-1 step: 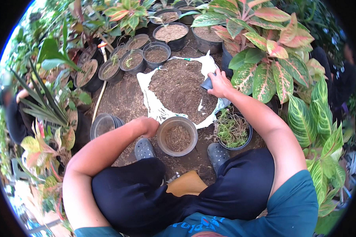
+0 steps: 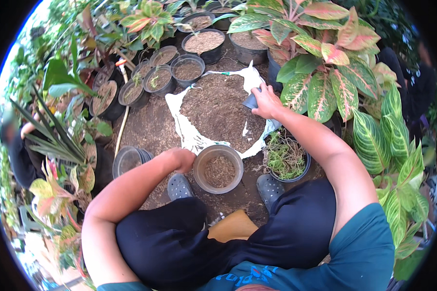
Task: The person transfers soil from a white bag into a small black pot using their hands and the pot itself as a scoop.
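Observation:
My right hand (image 2: 267,102) is closed around a small dark cup-like pot (image 2: 250,101), tilted over the right side of a soil heap (image 2: 213,106). The heap lies on a spread white sack (image 2: 179,119) with its edges folded outward. Close to my feet stands a round plastic plant pot (image 2: 239,169), upright, with a layer of brown soil or chaff inside. My left hand (image 2: 181,160) is curled beside that pot's left rim and the sack's near edge; its fingertips are hidden, so what it grips does not show.
A dark pot of uprooted greenery (image 2: 286,157) stands right of the sack. Stacked empty pots (image 2: 127,161) are at the left, near a pale pipe (image 2: 123,123). Several soil-filled pots (image 2: 187,70) line the far side. Large leafy plants (image 2: 344,92) crowd the right; people sit at both edges.
The whole view has shifted slightly. Both hands keep about the same places, the right still with the small pot over the soil.

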`<state>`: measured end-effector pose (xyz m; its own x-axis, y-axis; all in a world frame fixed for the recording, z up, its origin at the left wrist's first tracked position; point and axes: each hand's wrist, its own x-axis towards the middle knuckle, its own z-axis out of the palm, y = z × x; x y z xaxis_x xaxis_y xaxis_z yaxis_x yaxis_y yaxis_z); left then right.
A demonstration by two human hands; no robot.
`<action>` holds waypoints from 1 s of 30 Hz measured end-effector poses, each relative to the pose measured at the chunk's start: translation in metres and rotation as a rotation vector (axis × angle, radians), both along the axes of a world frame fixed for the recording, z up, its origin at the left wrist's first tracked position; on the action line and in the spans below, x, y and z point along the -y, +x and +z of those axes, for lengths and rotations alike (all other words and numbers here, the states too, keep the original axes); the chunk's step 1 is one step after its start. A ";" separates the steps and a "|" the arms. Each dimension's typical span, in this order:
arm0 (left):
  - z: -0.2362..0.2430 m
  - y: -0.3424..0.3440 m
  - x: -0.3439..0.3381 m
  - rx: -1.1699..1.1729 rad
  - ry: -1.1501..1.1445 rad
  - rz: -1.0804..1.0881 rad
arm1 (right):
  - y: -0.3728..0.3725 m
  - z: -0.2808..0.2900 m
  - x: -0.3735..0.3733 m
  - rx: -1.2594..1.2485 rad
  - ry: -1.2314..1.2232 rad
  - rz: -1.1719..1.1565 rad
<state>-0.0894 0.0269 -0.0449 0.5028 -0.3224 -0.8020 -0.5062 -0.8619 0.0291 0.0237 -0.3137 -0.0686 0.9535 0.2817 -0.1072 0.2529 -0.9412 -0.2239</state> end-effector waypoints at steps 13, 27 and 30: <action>0.022 -0.002 0.020 -0.030 -0.003 -0.009 | 0.013 -0.034 -0.023 -0.214 0.007 -0.061; 0.014 -0.005 -0.005 0.030 -0.024 -0.057 | -0.060 -0.020 -0.046 -0.289 -0.167 0.374; 0.023 -0.002 0.009 0.030 -0.012 -0.067 | -0.064 -0.015 -0.025 -0.375 -0.167 0.346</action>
<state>-0.0913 0.0178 -0.0223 0.5037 -0.3658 -0.7826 -0.5632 -0.8260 0.0236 -0.0407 -0.2885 -0.0832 0.6957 0.5222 -0.4932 0.4858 -0.8478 -0.2124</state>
